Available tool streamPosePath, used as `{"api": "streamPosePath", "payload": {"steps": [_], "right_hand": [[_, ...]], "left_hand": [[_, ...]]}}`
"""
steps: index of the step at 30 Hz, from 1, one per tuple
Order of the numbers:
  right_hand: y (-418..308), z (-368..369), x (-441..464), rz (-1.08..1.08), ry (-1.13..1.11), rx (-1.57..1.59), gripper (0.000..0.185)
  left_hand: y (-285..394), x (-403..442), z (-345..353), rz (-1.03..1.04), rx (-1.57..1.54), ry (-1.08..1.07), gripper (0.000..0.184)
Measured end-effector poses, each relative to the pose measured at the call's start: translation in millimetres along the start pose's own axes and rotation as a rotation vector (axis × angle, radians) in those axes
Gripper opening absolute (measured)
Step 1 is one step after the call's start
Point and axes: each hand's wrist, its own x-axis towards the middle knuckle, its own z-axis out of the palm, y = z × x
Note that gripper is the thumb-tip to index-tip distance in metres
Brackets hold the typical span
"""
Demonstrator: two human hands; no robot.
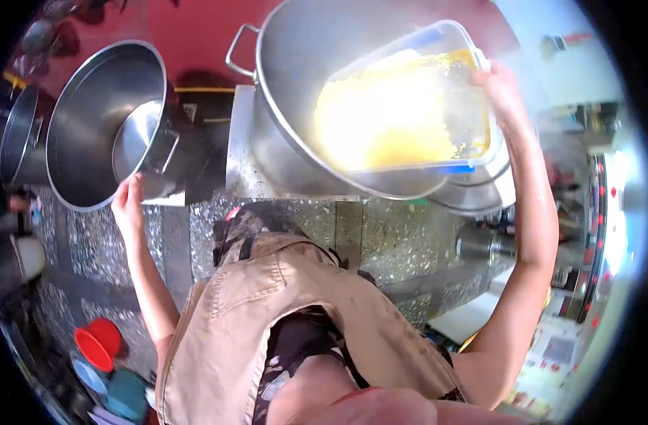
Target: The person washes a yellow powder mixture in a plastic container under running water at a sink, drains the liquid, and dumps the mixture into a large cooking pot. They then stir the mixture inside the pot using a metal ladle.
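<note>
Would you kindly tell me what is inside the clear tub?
The tub holds a yellow mass, partly whitened by glare; whatever lies beneath that mass is covered and cannot be seen.

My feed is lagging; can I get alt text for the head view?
Right hand holds a clear container, its yellow contents washed out by glare, over a large steel pot; left hand touches a second pot at its rim.
</note>
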Motion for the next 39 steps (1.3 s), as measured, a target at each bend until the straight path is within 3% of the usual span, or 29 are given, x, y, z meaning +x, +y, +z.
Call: {"api": "streamPosePath", "payload": {"steps": [6,10,12,19,21,29,31,33,35,37,39], "right_hand": [[5,32,39,-0.309,-0.021,-0.465,0.023],[10,48,56,-0.561,-0.049,-0.458,0.024],[5,59,62,-0.643,0.01,-0.625,0.029],[7,73,73,-1.017,0.084,-0.667,0.022],[8,71,74,-1.188,0.208,-0.696,0.019],[-4,49,55,-1.422,0.348,-0.632,0.023],[-8,44,52,-1.443,0.357,-0.618,0.024],[-9,38,47,-1.425,0.338,-0.63,0.025],[-11,33,37,-1.391,0.35,-0.652,0.025],[-15,20,23,-1.338,0.388,-0.686,0.025],[-23,4,2,-1.365,0.423,-0.748,0.025]], "left_hand": [[-32,-109,3,-0.194,-0.07,0.177,0.02],[-48,-145,12,-0.184,-0.112,0.229,0.019],[-47,-160,17,-0.229,-0.118,0.279,0.019],[-60,-205,20,-0.295,-0.118,0.37,0.02],[-65,-210,21,-0.276,-0.084,0.385,0.019],[-47,-200,32,-0.198,-0.098,0.337,0.019],[-35,-189,43,-0.052,0.046,0.373,0.02],[26,-166,74,0.246,0.16,0.332,0.018],[113,-136,107,0.601,0.264,0.113,0.021],[171,-96,141,1.133,0.422,-0.013,0.022],[220,-92,179,1.293,0.564,-0.016,0.035]]}}
